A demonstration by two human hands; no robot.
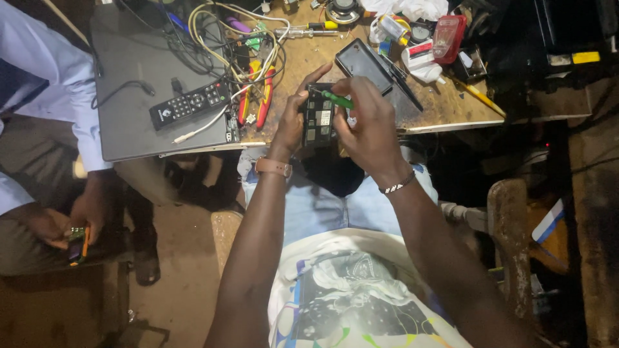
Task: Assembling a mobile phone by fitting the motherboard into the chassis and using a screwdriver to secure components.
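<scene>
Two hands meet just above the near edge of the workbench (445,109), both busy on one small device. Left hand (291,122) wraps the opened phone (318,116) from its left side, fingers curled over the top edge, thumb along the side, the back facing up with its dark inner parts showing. Right hand (367,125) is closed around a green-handled screwdriver (336,99), pinched between thumb and fingers, the tool lying across the top of the phone with its tip toward the upper left corner. Exactly where the tip lands I cannot tell.

A tan watch strap (273,167) sits on the left wrist and a beaded bracelet (400,184) on the right one.

Just beyond the hands, a black phone cover (362,63) lies tilted on the bench. Left of them rest red-and-yellow pliers (256,96) under a tangle of pale cables (219,38). Further left, a black remote control (190,104) lies on a closed grey laptop (138,129). At the back edge, a yellow-handled screwdriver (309,29) lies flat, and a red plastic box (448,35) stands among the clutter to the right.

Far left, another person in a light blue shirt (45,77) sits beside the bench, holding a small orange-edged device (78,243) low down.
</scene>
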